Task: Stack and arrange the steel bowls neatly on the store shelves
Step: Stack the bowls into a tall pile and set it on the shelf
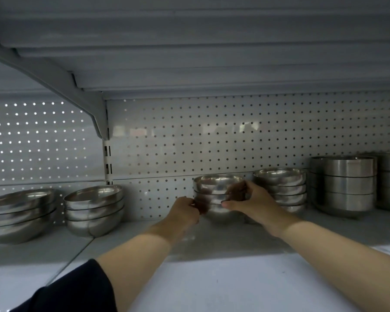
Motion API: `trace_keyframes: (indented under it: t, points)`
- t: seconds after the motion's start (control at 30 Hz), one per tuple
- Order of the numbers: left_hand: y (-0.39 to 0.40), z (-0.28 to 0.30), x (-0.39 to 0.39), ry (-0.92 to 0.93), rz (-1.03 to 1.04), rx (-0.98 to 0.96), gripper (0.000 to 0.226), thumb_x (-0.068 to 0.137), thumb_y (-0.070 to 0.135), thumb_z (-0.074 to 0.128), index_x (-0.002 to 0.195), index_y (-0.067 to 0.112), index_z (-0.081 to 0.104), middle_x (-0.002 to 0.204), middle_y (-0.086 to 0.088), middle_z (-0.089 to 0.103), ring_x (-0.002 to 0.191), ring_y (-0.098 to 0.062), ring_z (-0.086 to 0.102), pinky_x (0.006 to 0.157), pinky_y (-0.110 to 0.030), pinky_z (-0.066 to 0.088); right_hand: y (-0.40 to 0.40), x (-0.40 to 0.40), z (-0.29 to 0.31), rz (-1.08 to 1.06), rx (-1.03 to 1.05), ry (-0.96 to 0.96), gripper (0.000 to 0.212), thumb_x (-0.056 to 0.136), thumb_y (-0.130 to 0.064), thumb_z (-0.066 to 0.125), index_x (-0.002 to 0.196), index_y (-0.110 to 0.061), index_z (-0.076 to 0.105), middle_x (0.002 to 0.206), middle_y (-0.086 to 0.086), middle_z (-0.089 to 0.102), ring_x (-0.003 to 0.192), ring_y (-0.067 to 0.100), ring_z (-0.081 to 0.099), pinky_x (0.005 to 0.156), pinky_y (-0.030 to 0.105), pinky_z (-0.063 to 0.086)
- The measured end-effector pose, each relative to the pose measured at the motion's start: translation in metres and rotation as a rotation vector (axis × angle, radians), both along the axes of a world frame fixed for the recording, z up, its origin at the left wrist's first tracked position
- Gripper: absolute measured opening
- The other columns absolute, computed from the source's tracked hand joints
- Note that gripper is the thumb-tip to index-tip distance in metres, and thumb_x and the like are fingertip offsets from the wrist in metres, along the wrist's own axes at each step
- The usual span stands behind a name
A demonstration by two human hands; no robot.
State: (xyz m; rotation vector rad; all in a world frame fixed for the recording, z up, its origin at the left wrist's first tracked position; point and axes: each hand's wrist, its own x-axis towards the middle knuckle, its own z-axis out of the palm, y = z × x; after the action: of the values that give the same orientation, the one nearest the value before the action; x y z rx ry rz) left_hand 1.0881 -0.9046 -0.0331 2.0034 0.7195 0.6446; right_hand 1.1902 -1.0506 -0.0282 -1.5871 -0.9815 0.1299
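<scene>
Five stacks of steel bowls stand along the white shelf (234, 239) against the pegboard back panel (212, 136): from largest to smallest, the tall straight-sided stack (347, 183) at far right with part of another behind it, the wide stack (18, 215) at far left, its neighbour (95, 210), the stack (284, 188) right of centre, and the small centre stack (214, 194) of what look like three or four bowls. Both hands clasp that centre stack from opposite sides, the left hand (185, 211) curled at its lower left rim and the right hand (245, 199) wrapped round its right side, thumb across the front. It sits just beside the stack to its right and well apart from those on the left, so I judge any sideways tidying turns on that narrow right-hand gap.
</scene>
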Motion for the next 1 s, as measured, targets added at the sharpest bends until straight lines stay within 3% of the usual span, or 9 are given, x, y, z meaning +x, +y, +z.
trace_keyframes:
  t: [0.1, 0.17, 0.43, 0.5, 0.67, 0.83, 0.9, 0.93, 1.0]
  points:
    - [0.000, -0.010, -0.002, 0.016, -0.039, -0.020, 0.021, 0.088, -0.005, 0.045, 0.092, -0.001, 0.065, 0.079, -0.013, 0.059, 0.068, -0.018, 0.052, 0.066, -0.026, 0.043, 0.001, 0.005, -0.004, 0.007, -0.014, -0.002, 0.030, 0.066, -0.015, 0.083, 0.088, -0.024, 0.065, 0.088, -0.008, 0.070, 0.091, 0.011, 0.064, 0.077, 0.021, 0.048]
    - [0.001, -0.013, -0.004, 0.026, -0.050, -0.001, 0.021, 0.086, -0.006, 0.045, 0.088, -0.001, 0.065, 0.080, -0.015, 0.061, 0.070, -0.020, 0.053, 0.066, -0.027, 0.042, 0.003, 0.005, -0.006, 0.001, -0.021, 0.011, 0.035, 0.066, -0.015, 0.084, 0.094, -0.022, 0.065, 0.093, -0.006, 0.070, 0.094, 0.012, 0.063, 0.082, 0.024, 0.048]
    - [0.007, -0.019, -0.001, 0.015, -0.098, 0.012, 0.039, 0.082, -0.012, 0.043, 0.111, 0.004, 0.061, 0.113, -0.017, 0.064, 0.105, -0.029, 0.058, 0.088, -0.032, 0.045, 0.005, 0.009, -0.013, -0.021, -0.041, 0.010, 0.054, 0.067, -0.020, 0.083, 0.115, -0.020, 0.058, 0.110, -0.005, 0.064, 0.104, 0.012, 0.057, 0.090, 0.027, 0.045]
    - [0.008, -0.019, 0.000, 0.014, -0.107, 0.005, 0.043, 0.082, -0.014, 0.043, 0.115, 0.007, 0.060, 0.118, -0.014, 0.063, 0.114, -0.028, 0.056, 0.100, -0.039, 0.044, 0.005, 0.010, -0.014, -0.010, -0.036, 0.014, 0.054, 0.068, -0.019, 0.083, 0.116, -0.019, 0.057, 0.110, -0.004, 0.064, 0.105, 0.012, 0.057, 0.088, 0.025, 0.044]
    - [0.011, -0.020, -0.001, 0.057, -0.119, 0.015, 0.045, 0.084, -0.013, 0.042, 0.121, 0.007, 0.057, 0.124, -0.013, 0.061, 0.119, -0.027, 0.054, 0.107, -0.042, 0.040, 0.006, 0.009, -0.014, -0.021, -0.059, -0.019, 0.051, 0.069, -0.021, 0.082, 0.114, -0.025, 0.056, 0.105, -0.012, 0.062, 0.102, 0.008, 0.056, 0.074, 0.014, 0.042]
    - [0.007, -0.003, -0.016, 0.101, -0.073, 0.120, 0.050, 0.090, -0.007, 0.042, 0.138, 0.002, 0.037, 0.136, -0.018, 0.049, 0.123, -0.031, 0.049, 0.105, -0.039, 0.042, 0.006, 0.000, 0.004, -0.285, -0.178, -0.250, 0.062, 0.063, -0.047, 0.081, 0.108, -0.018, 0.049, 0.096, -0.007, 0.056, 0.093, 0.014, 0.054, 0.065, 0.019, 0.042]
    - [0.006, 0.013, -0.031, 0.085, -0.089, 0.207, 0.046, 0.090, -0.004, 0.044, 0.136, -0.002, 0.039, 0.137, -0.021, 0.047, 0.126, -0.032, 0.047, 0.106, -0.037, 0.040, 0.004, -0.008, 0.015, -0.359, -0.231, -0.358, 0.089, 0.065, -0.053, 0.077, 0.134, -0.013, 0.037, 0.123, 0.003, 0.052, 0.117, 0.025, 0.049, 0.088, 0.032, 0.047]
    - [0.006, 0.022, -0.042, 0.069, -0.094, 0.242, 0.044, 0.090, -0.004, 0.045, 0.135, -0.002, 0.042, 0.137, -0.020, 0.048, 0.125, -0.031, 0.048, 0.105, -0.035, 0.041, 0.003, -0.013, 0.019, -0.371, -0.237, -0.396, 0.100, 0.066, -0.055, 0.075, 0.144, -0.015, 0.027, 0.139, 0.006, 0.043, 0.128, 0.026, 0.041, 0.099, 0.036, 0.040]
    - [0.011, 0.038, -0.069, 0.043, -0.081, 0.332, 0.042, 0.091, -0.003, 0.045, 0.133, 0.000, 0.046, 0.136, -0.017, 0.050, 0.124, -0.029, 0.050, 0.103, -0.031, 0.041, 0.001, -0.028, 0.030, -0.336, -0.183, -0.452, 0.100, 0.068, -0.056, 0.073, 0.147, -0.022, 0.022, 0.147, 0.004, 0.035, 0.132, 0.023, 0.037, 0.101, 0.035, 0.035]
